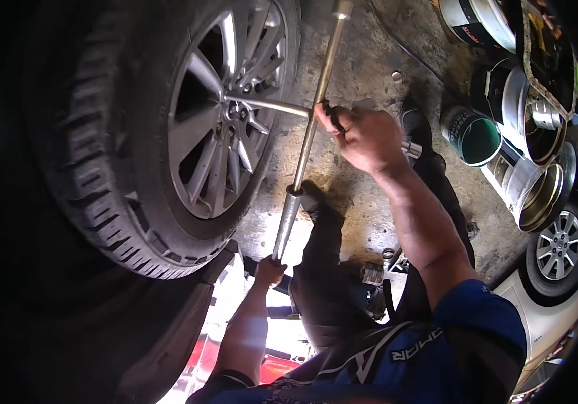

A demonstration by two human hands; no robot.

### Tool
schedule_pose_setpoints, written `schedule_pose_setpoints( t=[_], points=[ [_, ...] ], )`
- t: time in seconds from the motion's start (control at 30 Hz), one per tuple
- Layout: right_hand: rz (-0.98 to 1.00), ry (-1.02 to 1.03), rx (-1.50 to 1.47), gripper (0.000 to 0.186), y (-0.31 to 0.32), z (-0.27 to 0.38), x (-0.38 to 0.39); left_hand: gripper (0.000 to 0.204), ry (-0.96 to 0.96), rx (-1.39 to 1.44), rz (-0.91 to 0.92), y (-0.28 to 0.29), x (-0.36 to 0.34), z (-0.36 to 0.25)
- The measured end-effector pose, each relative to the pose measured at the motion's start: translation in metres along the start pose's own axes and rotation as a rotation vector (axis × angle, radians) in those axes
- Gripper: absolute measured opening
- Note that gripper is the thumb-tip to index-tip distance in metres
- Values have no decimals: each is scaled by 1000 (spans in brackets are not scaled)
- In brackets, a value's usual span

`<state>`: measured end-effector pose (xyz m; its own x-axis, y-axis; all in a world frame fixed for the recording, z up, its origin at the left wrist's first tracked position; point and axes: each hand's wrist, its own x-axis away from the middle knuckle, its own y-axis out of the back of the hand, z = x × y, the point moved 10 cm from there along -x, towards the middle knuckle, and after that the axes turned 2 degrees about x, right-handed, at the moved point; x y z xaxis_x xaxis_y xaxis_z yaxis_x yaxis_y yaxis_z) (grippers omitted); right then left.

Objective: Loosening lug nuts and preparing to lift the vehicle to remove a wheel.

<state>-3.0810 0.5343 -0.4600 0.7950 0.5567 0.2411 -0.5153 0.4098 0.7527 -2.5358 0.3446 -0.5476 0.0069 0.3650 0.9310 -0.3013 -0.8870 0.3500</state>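
1. At left I see a car wheel (218, 114), its tyre standing on the concrete floor (370, 60).
2. My left hand (270, 271) is closed around the lower end of a cross wrench (306, 138) seated on the hub.
3. My right hand (366, 138) grips the wrench's side arm.
4. Metal cans (481, 138) stand at right.

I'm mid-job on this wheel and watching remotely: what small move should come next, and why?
Probably turn the silver metal cross wrench a part turn. Its side arm already sits at the hub of the grey alloy car wheel, the right hand grips the wrench's crossing, and the left hand holds its lower end, so both hands look set to rotate it.
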Motion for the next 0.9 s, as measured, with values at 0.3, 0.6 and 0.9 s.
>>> schedule_pose_setpoints(
  t=[0.3,0.6,0.9],
  points=[
    [241,-33,-21,22,0,-12,-14,22,253,-332,96,30,143,-39],
    [95,-61,-42,14,-36,-37,16,33,38,-104,-97,11,54,-36],
    [186,-125,-3,15,-113,-65,30,40,30,-85,55,-75,-66,11]
  ],
)
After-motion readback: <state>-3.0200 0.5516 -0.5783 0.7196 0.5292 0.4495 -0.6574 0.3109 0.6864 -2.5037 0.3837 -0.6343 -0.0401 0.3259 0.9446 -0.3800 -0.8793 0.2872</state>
